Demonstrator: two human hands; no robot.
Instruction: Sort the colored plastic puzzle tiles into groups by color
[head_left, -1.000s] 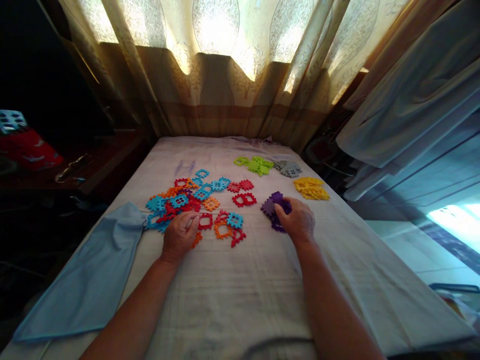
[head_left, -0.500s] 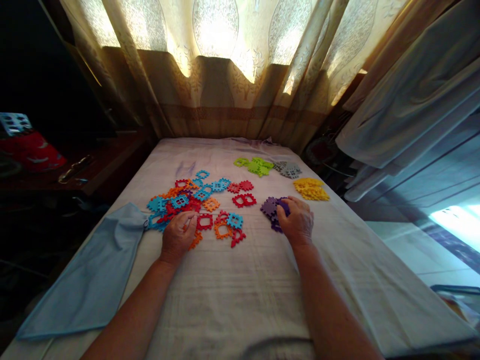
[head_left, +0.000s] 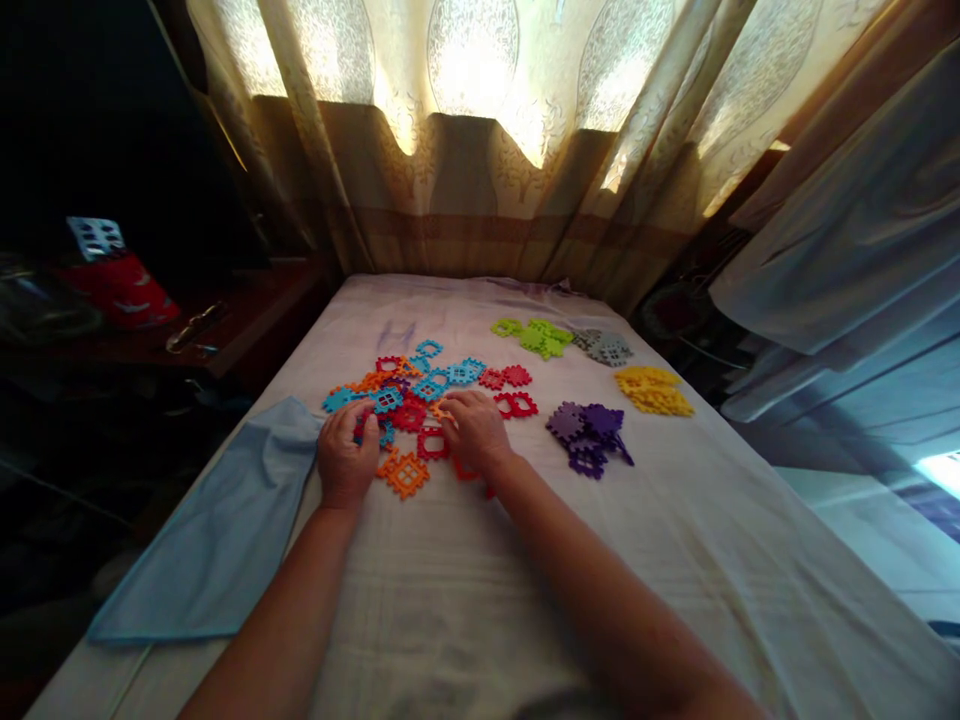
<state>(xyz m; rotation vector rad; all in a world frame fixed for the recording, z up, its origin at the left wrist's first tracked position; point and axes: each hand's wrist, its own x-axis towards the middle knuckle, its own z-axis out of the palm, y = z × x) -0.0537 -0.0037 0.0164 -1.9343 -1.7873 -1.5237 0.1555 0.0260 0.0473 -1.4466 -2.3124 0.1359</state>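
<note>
My left hand rests at the left end of a mixed heap of red, orange and blue plastic pieces, its fingers curved apart over a red piece and the blue ones. My right hand reaches in at the heap's right side, fingers bent down by a small orange piece; its fingertips are partly hidden. An orange window piece and a red frame lie between the hands. To the right is a purple pile.
Green pieces, grey pieces and yellow pieces form separate piles at the back right. A blue cloth bag lies at the left of the sheet-covered table. Curtains hang behind.
My right hand has left the purple pile and moved left to the mixed heap. My left hand has shifted left, uncovering the orange window piece. The view has turned slightly left.
</note>
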